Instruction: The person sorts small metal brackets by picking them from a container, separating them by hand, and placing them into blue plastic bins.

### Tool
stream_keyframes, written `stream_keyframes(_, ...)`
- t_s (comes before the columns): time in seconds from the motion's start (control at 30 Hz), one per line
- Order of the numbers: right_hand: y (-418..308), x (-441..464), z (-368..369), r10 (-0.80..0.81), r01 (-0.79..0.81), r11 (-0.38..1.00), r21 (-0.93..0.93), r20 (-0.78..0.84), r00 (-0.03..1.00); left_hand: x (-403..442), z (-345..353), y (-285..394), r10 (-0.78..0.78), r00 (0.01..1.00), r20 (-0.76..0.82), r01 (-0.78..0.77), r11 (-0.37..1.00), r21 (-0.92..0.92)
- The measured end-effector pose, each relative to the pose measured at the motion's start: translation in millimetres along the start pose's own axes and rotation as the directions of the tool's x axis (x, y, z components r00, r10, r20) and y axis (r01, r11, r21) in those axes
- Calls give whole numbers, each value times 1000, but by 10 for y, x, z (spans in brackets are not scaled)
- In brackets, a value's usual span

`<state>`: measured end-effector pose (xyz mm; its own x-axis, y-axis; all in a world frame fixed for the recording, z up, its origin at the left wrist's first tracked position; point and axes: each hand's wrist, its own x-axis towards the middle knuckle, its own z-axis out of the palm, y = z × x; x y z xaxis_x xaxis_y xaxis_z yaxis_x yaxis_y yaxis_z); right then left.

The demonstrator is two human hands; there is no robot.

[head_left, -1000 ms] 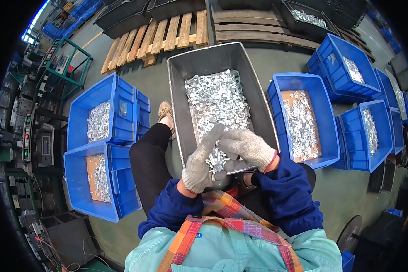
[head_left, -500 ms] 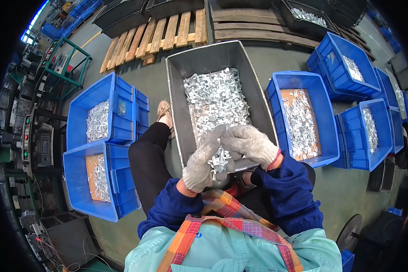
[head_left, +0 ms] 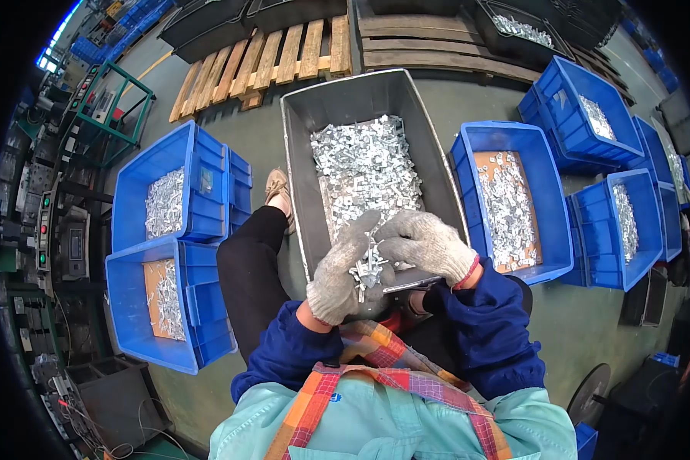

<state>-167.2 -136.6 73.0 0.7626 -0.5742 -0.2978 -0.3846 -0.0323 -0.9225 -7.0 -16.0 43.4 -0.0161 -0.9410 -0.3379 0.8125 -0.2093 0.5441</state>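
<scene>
My left hand, in a whitish knitted glove, is cupped around a handful of small metal parts at the near end of a dark grey bin. Close beside it, my right hand, gloved the same way, bends its fingers down toward those parts. Whether anything is pinched in the right fingertips is too small to make out. Many loose silvery metal pieces lie in a heap on the bin's floor, beyond both hands.
Blue crates with metal parts stand to the left, and another blue crate is close on the right. Farther right are several more crates. Wooden pallets lie behind the bin. Machinery lines the far left.
My right fingers have shifted slightly and bent more over the handful. My left hand stays nearly in place, still holding the metal parts.
</scene>
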Motion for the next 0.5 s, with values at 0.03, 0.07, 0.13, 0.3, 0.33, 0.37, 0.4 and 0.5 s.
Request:
stream_keyframes(0.03, 27, 11, 14, -40, 39, 998, -38, -24, 999, -4, 21, 2, -1, 1000, -9, 1, 1000, -11)
stream_keyframes(0.07, 97, 38, 27, -92, 89, 995, -52, -60, 994, -2, 44, 7, -1, 1000, -17, 1, 1000, -23)
stream_keyframes(0.13, 172, 89, 50, -196, 186, 979, -86, -128, 972, 14, 85, 35, -31, 997, -75, 27, 999, -43)
stream_keyframes(0.3, 143, 81, -19, -1, 36, 986, 164, -210, 978, 71, -197, -8, -123, 991, -59, 117, 988, -100)
stream_keyframes(0.33, 179, 97, -23, -19, 66, 979, 195, -235, 972, 70, -228, -10, -134, 990, -36, 130, 987, -95)
stream_keyframes(0.37, 200, 91, -35, -3, 42, 984, 173, -218, 976, 71, -248, -13, -146, 989, -12, 144, 986, -89)
stream_keyframes(0.4, 237, 99, -34, -155, 169, 985, 41, -230, 961, 77, -257, -26, -156, 988, -19, 153, 982, -108)
stream_keyframes(0.5, 384, 144, -23, -484, 434, 863, -259, -177, 857, 77, -210, -51, -182, 982, -55, 172, 974, -148)
